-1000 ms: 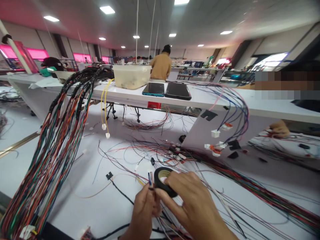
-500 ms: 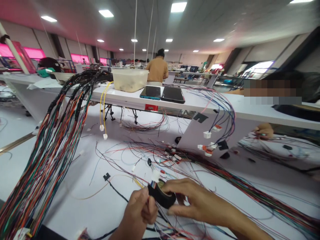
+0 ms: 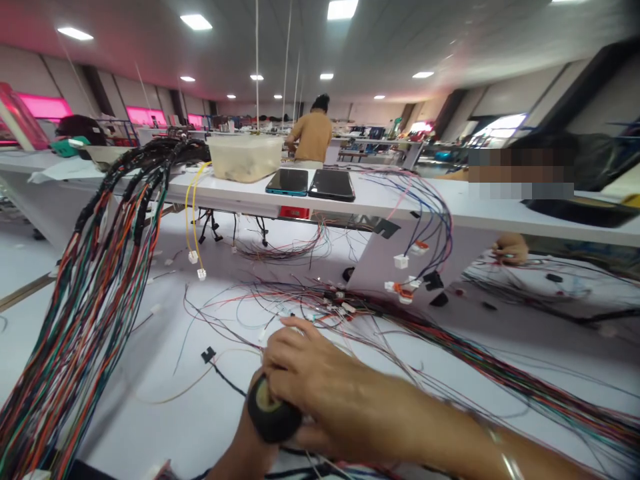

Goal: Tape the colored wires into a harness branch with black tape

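Observation:
My right hand [image 3: 325,387] is closed around a roll of black tape [image 3: 277,423], whose pale core faces up and toward me. My left hand [image 3: 245,443] is directly behind and below the roll; the roll and my right hand cover its fingers, so its grip does not show. A thin black cable [image 3: 229,379] with a black connector [image 3: 209,355] at its far end leads to my hands from the left. Loose wires run out from under my wrists, and whatever lies between the two hands is hidden.
A thick bundle of coloured wires [image 3: 107,280] hangs at the left. More wires [image 3: 465,353] stretch across the right. Above, a white shelf [image 3: 240,198] carries a plastic tub [image 3: 245,160] and two phones [image 3: 331,185]. A co-worker's hand [image 3: 511,249] works at far right.
My right hand has swung left over my left hand, carrying the tape roll with it. My left hand, earlier seen closed beside the roll, is now mostly covered. The view has shifted slightly.

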Motion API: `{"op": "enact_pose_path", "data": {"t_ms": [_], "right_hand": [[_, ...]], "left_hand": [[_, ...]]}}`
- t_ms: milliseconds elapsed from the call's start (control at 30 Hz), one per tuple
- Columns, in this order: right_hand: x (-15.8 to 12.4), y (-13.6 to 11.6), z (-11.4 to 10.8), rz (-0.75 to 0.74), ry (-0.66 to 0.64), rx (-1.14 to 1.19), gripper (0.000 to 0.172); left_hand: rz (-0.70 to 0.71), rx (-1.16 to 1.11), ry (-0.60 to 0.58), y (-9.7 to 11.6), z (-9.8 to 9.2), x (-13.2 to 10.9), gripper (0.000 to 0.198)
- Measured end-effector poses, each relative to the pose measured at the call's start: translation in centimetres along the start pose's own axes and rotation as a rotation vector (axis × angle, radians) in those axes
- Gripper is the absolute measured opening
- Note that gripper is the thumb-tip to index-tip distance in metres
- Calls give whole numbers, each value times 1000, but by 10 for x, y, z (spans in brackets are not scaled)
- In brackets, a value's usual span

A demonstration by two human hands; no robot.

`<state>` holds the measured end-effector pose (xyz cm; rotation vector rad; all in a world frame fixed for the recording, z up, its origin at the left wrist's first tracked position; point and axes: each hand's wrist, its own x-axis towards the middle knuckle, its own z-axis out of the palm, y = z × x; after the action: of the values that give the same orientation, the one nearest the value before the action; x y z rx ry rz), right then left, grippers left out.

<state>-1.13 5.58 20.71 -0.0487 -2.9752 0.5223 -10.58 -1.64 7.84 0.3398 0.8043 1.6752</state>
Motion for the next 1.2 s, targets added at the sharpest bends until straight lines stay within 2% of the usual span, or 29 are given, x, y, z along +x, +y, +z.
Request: {"op": "enact_pose_path", "data": {"t_ms": [100, 167, 233, 300, 367, 400, 467, 500, 533, 567, 600, 667, 733, 767, 800, 867, 933, 1000, 1033, 1067, 1133, 1200], "right_hand": [[-22, -6, 37, 171, 294, -83, 16], [-34, 0, 55, 240, 392, 33, 19], [-39, 8, 70, 304, 459, 239, 19], [-32, 16, 87, 406, 595, 512, 18], [-18, 21, 105, 536, 712, 880, 26], [-9, 23, 115, 593, 684, 1086, 36], [6, 23, 129, 636, 398, 1431, 55], [10, 22, 132, 629, 248, 1507, 59], [12, 19, 134, 619, 160, 1505, 58], [12, 15, 134, 615, 162, 1431, 53], [10, 10, 134, 603, 237, 1300, 48], [6, 0, 136, 502, 489, 909, 43], [3, -8, 146, 351, 691, 487, 41], [3, -9, 152, 288, 759, 347, 37], [4, -10, 158, 258, 811, 297, 31], [5, -5, 166, 340, 860, 494, 23], [2, 3, 165, 541, 801, 906, 27], [-4, 10, 158, 735, 612, 1201, 35], [-8, 12, 155, 786, 526, 1237, 37], [-11, 11, 152, 793, 472, 1202, 37], [-15, 5, 151, 663, 461, 969, 36], [-15, -5, 156, 444, 512, 613, 38]], "left_hand": [[-14, -81, -63, 15, -9, -2, 28], [-18, -149, -112, 20, -14, -7, 31], [-2, -121, -70, 19, -17, -11, 24], [107, 69, 51, 20, -20, -15, 23], [284, 394, 106, 28, -23, -17, 23], [372, 566, 73, 35, -26, -16, 22], [474, 858, -116, 57, -32, -13, 23], [489, 962, -235, 68, -35, -10, 23], [505, 1054, -308, 79, -38, -7, 22], [520, 1131, -324, 88, -41, -5, 22], [531, 1191, -296, 93, -43, -3, 22], [524, 1230, -155, 95, -47, -1, 23], [475, 1171, -32, 85, -50, -2, 26], [444, 1125, 19, 78, -51, -4, 27], [417, 1076, 66, 70, -53, -7, 27], [395, 981, 155, 57, -57, -12, 27], [428, 900, 198, 51, -62, -15, 26], [514, 867, 129, 54, -65, -15, 25], [555, 881, 56, 57, -66, -14, 24], [583, 918, -23, 61, -66, -12, 22], [596, 1026, -118, 68, -66, -10, 20], [558, 1095, -86, 69, -65, -10, 18]]}}
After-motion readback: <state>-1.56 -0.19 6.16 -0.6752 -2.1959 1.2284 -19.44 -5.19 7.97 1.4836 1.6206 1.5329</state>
